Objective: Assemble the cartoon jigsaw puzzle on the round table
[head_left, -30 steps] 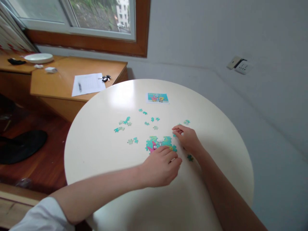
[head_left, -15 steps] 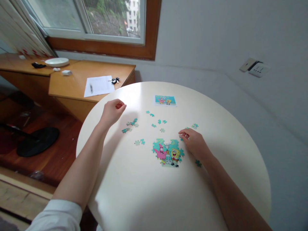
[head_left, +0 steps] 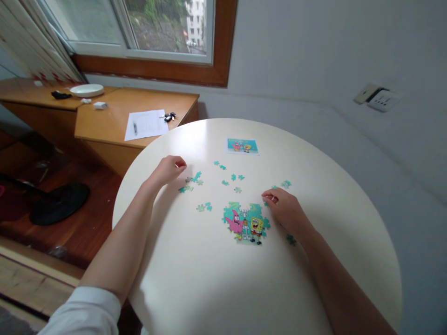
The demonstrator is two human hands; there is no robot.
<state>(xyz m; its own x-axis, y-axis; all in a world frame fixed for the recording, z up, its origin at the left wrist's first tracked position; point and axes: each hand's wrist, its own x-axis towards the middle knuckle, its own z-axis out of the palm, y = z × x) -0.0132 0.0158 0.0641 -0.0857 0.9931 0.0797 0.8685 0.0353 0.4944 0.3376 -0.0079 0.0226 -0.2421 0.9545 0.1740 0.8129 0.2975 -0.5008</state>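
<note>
A partly joined cartoon jigsaw lies in the middle of a round cream table. Several loose teal pieces are scattered behind it. My left hand reaches out to the left, fingers curled, its fingertips close to the leftmost loose pieces; nothing shows in it. My right hand rests on the table at the jigsaw's right edge, fingers bent and pressed down on a piece there. A small reference picture lies at the far side of the table.
A wooden desk stands behind the table on the left, with a sheet of paper and pen, keys and a white plate. A black round stand base sits on the floor. Wall sockets are at the right.
My left hand left the joined jigsaw, swung out to the far left and has come down near the leftmost loose pieces. The right hand stayed at the jigsaw's right edge.
</note>
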